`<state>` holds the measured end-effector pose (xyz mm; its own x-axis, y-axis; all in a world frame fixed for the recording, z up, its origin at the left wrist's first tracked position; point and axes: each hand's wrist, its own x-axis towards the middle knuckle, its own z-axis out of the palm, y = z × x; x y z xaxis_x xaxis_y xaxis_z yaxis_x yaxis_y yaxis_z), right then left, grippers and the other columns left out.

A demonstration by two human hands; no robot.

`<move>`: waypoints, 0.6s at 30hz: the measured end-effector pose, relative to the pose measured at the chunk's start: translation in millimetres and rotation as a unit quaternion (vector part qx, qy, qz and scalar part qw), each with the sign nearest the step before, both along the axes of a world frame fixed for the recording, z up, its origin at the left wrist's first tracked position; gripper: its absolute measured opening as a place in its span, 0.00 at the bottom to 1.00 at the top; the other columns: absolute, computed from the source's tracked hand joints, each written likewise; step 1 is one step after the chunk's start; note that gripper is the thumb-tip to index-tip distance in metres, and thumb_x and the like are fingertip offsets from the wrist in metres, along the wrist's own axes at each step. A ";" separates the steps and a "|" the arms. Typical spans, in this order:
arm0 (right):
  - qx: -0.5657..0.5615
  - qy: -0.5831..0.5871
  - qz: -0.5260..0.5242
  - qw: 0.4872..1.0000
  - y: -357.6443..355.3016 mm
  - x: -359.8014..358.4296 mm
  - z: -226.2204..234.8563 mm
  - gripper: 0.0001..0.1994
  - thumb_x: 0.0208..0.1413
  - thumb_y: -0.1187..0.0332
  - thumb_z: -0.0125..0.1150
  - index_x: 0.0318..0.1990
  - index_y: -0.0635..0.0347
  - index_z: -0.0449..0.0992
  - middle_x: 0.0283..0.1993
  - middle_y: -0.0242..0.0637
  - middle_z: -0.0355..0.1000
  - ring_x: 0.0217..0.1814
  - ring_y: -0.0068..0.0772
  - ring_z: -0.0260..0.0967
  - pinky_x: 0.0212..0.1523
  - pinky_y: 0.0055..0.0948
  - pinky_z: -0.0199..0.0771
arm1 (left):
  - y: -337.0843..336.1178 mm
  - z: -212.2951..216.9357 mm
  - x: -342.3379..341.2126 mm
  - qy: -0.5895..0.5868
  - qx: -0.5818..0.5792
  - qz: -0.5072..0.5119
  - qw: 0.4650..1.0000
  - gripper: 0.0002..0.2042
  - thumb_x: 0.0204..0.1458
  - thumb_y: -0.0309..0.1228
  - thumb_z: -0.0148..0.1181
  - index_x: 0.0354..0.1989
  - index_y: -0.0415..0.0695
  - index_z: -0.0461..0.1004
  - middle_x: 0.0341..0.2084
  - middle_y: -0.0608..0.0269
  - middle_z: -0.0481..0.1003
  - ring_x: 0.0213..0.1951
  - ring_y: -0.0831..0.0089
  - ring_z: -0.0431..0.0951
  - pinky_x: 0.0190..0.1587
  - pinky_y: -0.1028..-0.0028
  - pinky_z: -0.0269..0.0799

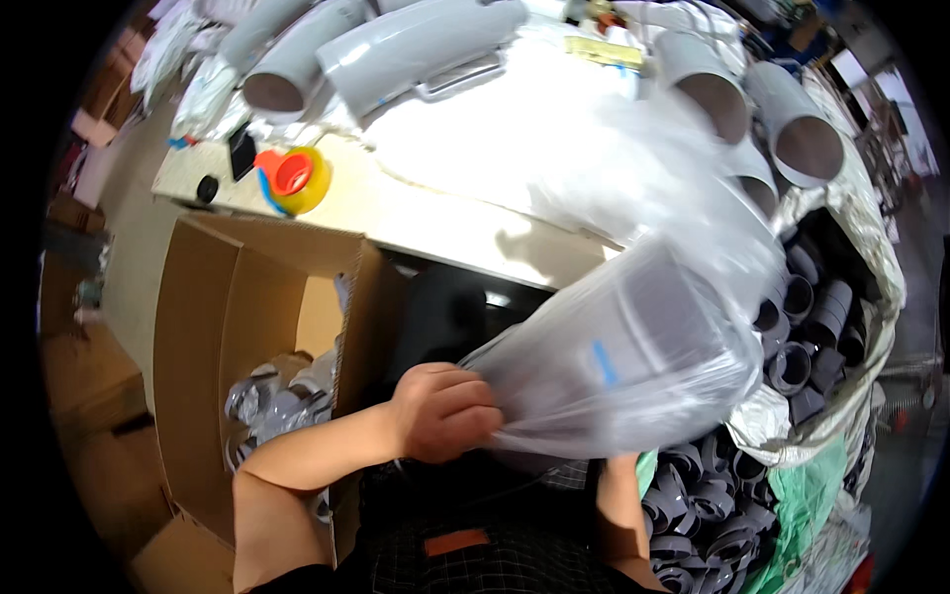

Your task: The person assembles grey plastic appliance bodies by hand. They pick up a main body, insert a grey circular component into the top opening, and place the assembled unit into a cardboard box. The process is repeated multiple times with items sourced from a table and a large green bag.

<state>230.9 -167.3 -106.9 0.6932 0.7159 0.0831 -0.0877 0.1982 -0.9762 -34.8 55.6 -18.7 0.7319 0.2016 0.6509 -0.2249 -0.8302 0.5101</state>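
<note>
A clear plastic bag with a large grey plastic pipe fitting inside is held up in front of my body. A blue mark shows through the film. My left hand is closed around the gathered film at the bag's left end. My right hand reaches beneath the bag's lower right side; its fingers are hidden behind the bag. The bag's loose upper part is blurred and spreads over the table's edge. An open cardboard box stands to the left, with crumpled film and grey pieces inside.
A pale worktable holds grey pipe fittings at the back and more pipes at the right. Yellow tape on a red dispenser lies at its left. A white sack of grey parts and several grey rings are at the right.
</note>
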 end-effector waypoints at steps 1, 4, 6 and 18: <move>-0.083 -0.032 0.021 0.996 -7.5 -25.3 -3.7 0.35 0.60 0.72 0.64 0.72 0.68 0.54 0.72 0.51 0.59 0.75 0.41 0.56 0.73 0.38 0.53 | -6.6 -18.2 -27.4 0.069 -0.013 0.024 0.997 0.06 0.42 0.31 0.65 0.26 0.45 0.75 0.21 0.64 0.74 0.23 0.66 0.77 0.25 0.69 0.74; -0.192 -0.059 0.187 0.962 -4.5 -83.0 -1.9 0.36 0.58 0.77 0.64 0.72 0.70 0.53 0.70 0.46 0.60 0.71 0.37 0.59 0.70 0.34 0.58 | -57.1 -70.1 -119.3 0.271 -0.024 -0.093 0.958 0.07 0.46 0.31 0.65 0.32 0.45 0.76 0.32 0.62 0.77 0.38 0.64 0.81 0.39 0.67 0.77; -0.268 0.025 0.347 0.899 -23.3 -91.0 -53.5 0.31 0.54 0.79 0.67 0.66 0.70 0.63 0.63 0.44 0.67 0.63 0.38 0.66 0.63 0.33 0.67 | -83.7 -58.1 -128.9 0.310 -0.095 -0.153 0.934 0.06 0.57 0.32 0.57 0.37 0.43 0.75 0.37 0.61 0.78 0.44 0.62 0.80 0.48 0.64 0.77; -0.161 0.091 0.572 0.799 212.5 -226.5 47.4 0.35 0.66 0.68 0.57 0.76 0.60 0.46 0.59 0.51 0.73 0.54 0.47 0.77 0.47 0.38 0.81 | -58.0 -15.7 -140.4 0.122 -0.375 0.267 0.879 0.14 0.65 0.39 0.52 0.35 0.41 0.76 0.34 0.56 0.79 0.39 0.64 0.79 0.44 0.62 0.77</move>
